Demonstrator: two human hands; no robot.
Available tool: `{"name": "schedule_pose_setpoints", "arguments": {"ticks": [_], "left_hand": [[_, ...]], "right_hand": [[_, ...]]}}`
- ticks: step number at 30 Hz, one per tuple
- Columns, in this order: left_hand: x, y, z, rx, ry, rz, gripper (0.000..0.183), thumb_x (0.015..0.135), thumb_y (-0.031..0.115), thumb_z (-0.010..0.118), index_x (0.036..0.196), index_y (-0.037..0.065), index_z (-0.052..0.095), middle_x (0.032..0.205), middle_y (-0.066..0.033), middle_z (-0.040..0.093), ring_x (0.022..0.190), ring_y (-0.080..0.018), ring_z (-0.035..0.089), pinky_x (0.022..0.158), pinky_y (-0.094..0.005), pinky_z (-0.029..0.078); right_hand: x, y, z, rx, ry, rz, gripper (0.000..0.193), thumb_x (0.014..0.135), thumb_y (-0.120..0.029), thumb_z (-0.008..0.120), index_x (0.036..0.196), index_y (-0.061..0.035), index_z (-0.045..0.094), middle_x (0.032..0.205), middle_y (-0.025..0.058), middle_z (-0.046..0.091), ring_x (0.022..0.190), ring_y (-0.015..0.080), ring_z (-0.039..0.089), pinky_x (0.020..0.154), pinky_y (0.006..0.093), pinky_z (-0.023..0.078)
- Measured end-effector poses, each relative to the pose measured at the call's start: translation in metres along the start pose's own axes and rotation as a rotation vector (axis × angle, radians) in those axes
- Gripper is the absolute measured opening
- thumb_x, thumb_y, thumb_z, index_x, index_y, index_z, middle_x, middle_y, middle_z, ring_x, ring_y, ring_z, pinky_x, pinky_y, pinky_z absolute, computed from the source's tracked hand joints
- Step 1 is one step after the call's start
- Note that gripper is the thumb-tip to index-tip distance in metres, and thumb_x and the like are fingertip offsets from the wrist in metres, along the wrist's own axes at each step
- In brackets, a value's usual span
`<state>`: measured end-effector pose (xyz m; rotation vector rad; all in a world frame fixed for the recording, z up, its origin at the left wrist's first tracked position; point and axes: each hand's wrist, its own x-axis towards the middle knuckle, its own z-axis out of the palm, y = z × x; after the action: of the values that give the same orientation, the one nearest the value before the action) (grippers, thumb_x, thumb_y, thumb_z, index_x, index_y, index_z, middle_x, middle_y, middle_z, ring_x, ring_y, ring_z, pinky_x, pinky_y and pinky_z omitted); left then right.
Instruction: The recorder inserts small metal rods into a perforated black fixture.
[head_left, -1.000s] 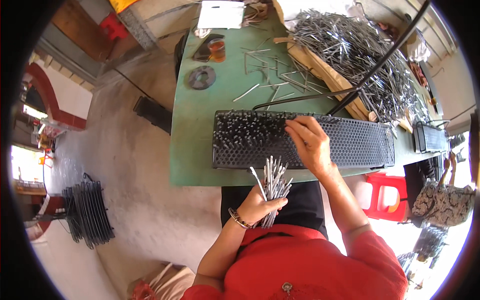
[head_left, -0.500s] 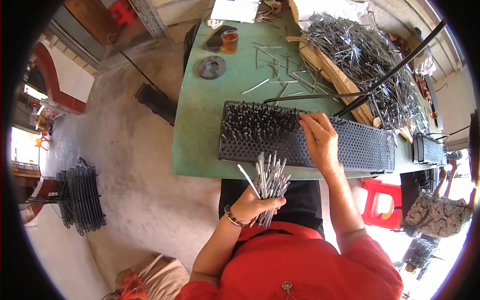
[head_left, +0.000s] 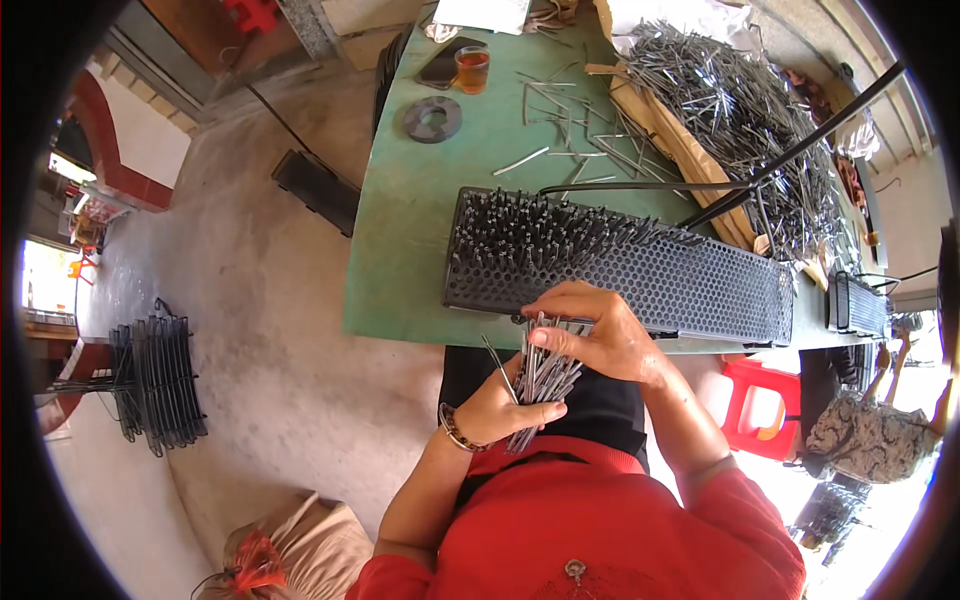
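Observation:
A thick bundle of thin metal rods is gripped in my left hand, in front of the table's near edge. One or two rods lean out to the left of the bundle. My right hand reaches over from the right, its thumb and fingers closed about the rods' upper ends. Just beyond both hands lies a long black perforated rack on the green table. Its left part is filled with upright rods, set in the holes; the holes toward the right end hold none.
A large heap of loose rods lies in torn brown packaging at the back right. Stray rods, a cup of amber liquid, a phone and a dark ring rest on the table. A red stool stands right, near another person.
My right hand has come back from the rack's holes, down and left, to the bundle's top. My left hand still holds the rods. The view has shifted slightly.

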<state>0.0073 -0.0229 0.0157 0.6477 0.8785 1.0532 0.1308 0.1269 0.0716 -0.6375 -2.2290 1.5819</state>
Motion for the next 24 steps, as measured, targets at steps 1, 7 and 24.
{"name": "schedule_pose_setpoints", "arguments": {"ticks": [1, 7, 24], "left_hand": [[0.000, -0.002, -0.001, -0.002, 0.005, 0.004, 0.049, 0.080, 0.005, 0.070, 0.122, 0.002, 0.045, 0.098, -0.0015, 0.058, 0.078, -0.0083, 0.059, 0.066, -0.0240, 0.051], [-0.004, -0.011, -0.009, 0.012, 0.050, 0.124, 0.052, 0.079, 0.006, 0.072, 0.124, 0.000, 0.045, 0.110, -0.0040, 0.058, 0.102, -0.0112, 0.055, 0.089, -0.0274, 0.046], [-0.027, -0.009, -0.031, -0.204, 0.254, 0.097, 0.038, 0.080, 0.003, 0.068, 0.114, 0.005, 0.052, 0.084, -0.0001, 0.058, 0.068, -0.0082, 0.057, 0.058, -0.0237, 0.048]], "right_hand": [[0.002, 0.001, 0.002, -0.001, -0.006, -0.002, 0.033, 0.079, -0.029, 0.074, 0.096, -0.0001, 0.070, 0.093, 0.0140, 0.066, 0.090, 0.0265, 0.061, 0.077, 0.0364, 0.049], [0.013, 0.011, 0.015, 0.024, -0.044, -0.031, 0.022, 0.079, -0.019, 0.073, 0.091, 0.0000, 0.071, 0.087, 0.0105, 0.068, 0.083, 0.0232, 0.062, 0.073, 0.0330, 0.049], [0.078, -0.009, 0.051, -0.191, 0.497, -0.396, 0.030, 0.079, -0.003, 0.072, 0.108, -0.0029, 0.066, 0.087, 0.0092, 0.069, 0.074, 0.0139, 0.063, 0.073, 0.0256, 0.049]]}}
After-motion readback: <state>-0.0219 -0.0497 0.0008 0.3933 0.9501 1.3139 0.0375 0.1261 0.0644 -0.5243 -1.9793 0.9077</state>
